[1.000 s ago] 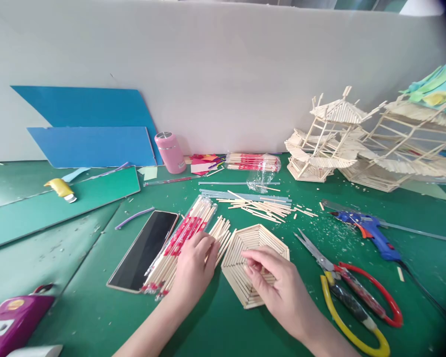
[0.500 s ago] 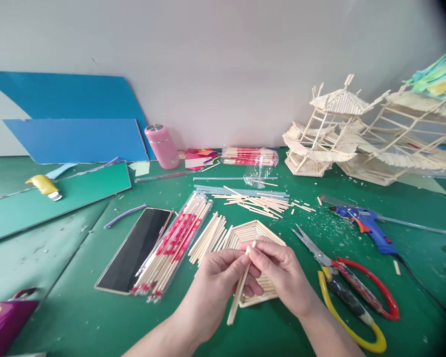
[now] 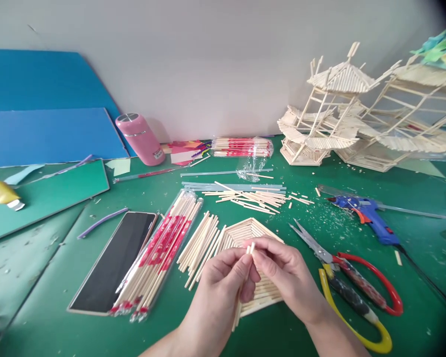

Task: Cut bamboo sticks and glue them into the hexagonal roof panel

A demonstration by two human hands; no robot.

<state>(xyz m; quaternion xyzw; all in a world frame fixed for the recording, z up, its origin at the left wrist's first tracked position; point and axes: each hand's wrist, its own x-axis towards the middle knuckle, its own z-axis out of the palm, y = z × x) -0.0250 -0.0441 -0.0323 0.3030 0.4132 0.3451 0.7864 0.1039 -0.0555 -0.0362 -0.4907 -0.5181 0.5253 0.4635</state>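
Note:
Two thin wooden sticks (image 3: 250, 249) are held together, their pale tips showing above my fingers and their lower ends reaching down toward me. My left hand (image 3: 223, 280) is closed round them with thumb and fingers. Against the same tips, my right hand (image 3: 284, 270) pinches from the other side. Beneath both hands lies a hexagonal panel of glued sticks (image 3: 256, 229), partly covered by them. Loose cut sticks (image 3: 198, 243) lie side by side just left of the panel.
Left are stick packs (image 3: 163, 248) and a phone (image 3: 113, 263). Scissors (image 3: 315, 245) and a blue glue gun (image 3: 371, 215) lie right. Behind are scattered sticks (image 3: 260, 198), a pink flask (image 3: 141, 139) and stick-built pavilion models (image 3: 327, 114). Coloured boards (image 3: 52, 134) stand back left.
The two sticks have turned steeper, and their tips now sit side by side between my fingertips. The view has shifted a little, so the left-hand things sit further left.

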